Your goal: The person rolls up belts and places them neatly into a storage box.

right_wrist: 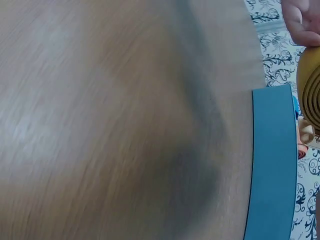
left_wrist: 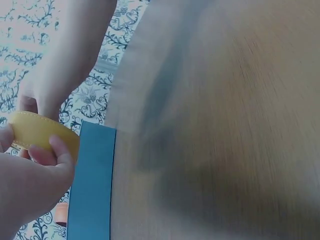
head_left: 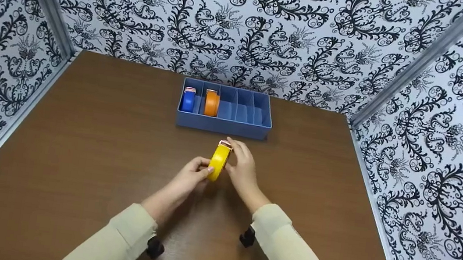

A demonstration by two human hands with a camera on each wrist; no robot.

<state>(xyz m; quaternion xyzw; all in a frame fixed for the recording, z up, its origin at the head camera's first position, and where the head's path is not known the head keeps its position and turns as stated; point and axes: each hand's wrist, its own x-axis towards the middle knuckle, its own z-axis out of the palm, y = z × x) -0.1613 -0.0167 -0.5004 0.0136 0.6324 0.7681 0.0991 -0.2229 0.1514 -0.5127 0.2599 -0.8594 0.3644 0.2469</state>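
A rolled yellow belt [head_left: 218,161] with a rose-gold buckle [head_left: 225,144] is held tilted above the table, in front of the organizer box. My left hand [head_left: 189,175] pinches its lower left side, thumb on the near face. At the upper right, my right hand [head_left: 244,167] grips the roll, its fingertips by the buckle. The left wrist view shows the belt's stitched yellow band [left_wrist: 42,130] between the left fingers. Spiral layers of the rolled belt [right_wrist: 312,92] appear at the edge of the right wrist view.
Behind the hands stands a blue organizer box [head_left: 223,126] divided into several compartments. A rolled blue belt [head_left: 188,102] sits in its leftmost compartment, a rolled orange belt [head_left: 212,104] in the second. Patterned wall panels [head_left: 244,25] enclose the brown table [head_left: 94,131] at the back and sides.
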